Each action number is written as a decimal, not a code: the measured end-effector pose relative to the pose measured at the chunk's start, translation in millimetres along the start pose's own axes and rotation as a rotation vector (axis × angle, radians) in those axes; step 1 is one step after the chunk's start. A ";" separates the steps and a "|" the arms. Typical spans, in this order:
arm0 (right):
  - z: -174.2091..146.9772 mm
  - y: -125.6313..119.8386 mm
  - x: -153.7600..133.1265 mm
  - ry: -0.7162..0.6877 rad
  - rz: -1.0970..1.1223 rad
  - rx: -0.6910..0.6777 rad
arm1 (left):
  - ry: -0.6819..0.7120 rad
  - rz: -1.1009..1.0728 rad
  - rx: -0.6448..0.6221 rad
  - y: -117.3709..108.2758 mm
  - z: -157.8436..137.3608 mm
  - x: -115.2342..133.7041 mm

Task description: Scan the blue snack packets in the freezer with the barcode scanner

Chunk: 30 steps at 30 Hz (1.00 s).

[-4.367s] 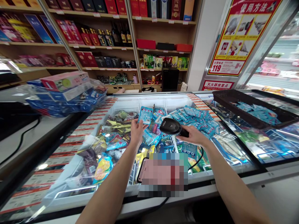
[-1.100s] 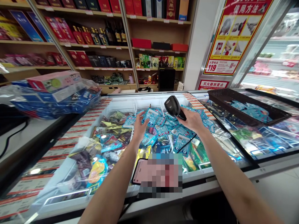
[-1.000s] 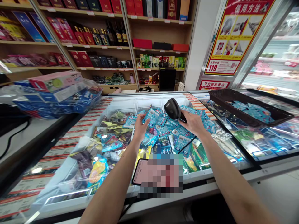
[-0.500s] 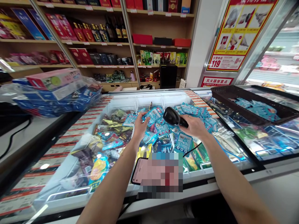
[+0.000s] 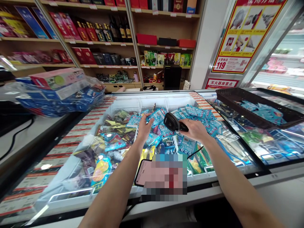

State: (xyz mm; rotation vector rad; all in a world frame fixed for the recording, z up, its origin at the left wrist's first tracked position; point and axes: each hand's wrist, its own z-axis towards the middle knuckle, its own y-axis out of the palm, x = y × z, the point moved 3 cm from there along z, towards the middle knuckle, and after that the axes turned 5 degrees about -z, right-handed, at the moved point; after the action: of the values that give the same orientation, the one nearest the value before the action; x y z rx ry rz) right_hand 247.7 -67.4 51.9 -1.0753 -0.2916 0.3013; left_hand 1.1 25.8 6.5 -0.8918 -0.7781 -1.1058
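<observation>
My right hand (image 5: pixel 196 129) is wrapped round the handle of a black barcode scanner (image 5: pixel 171 122), whose head points to the left and down. A black cable hangs below that hand. My left hand (image 5: pixel 144 128) grips the left edge of a blue printed packet (image 5: pixel 158 117), thumb on top. The scanner's head is just right of this packet. More blue packets (image 5: pixel 197 111) lie in a spread behind and to the right of my right hand. Part of the held packet's edge is hidden by my fingers.
Under my arms is a glass-topped chest freezer (image 5: pixel 78 133) of mixed packets. A phone (image 5: pixel 144 174), partly pixelated, lies at its front edge. A brown basket (image 5: pixel 228 95) with blue packets stands right. Plastic-wrapped boxes (image 5: pixel 59 85) sit left; stocked shelves (image 5: pixel 102 44) stand behind.
The scanner and my right hand have shifted slightly left and down, closer to the blue packet. My left hand keeps its grip on the packet. The whole view has moved a little.
</observation>
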 end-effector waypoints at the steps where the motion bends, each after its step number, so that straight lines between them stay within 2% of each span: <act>1: 0.9 1.0 -1.2 -0.008 -0.008 0.000 | 0.001 0.008 0.003 0.2 -0.1 -0.6; 30: 3.2 2.8 -6.9 -0.045 -0.028 0.031 | 0.037 -0.008 0.007 2.7 -1.8 7.5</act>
State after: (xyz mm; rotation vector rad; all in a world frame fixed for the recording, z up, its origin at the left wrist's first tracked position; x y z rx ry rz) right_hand 239.9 -66.2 50.3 -1.0341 -0.3409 0.3048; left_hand 5.8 21.7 11.8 -0.8605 -0.7551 -1.1227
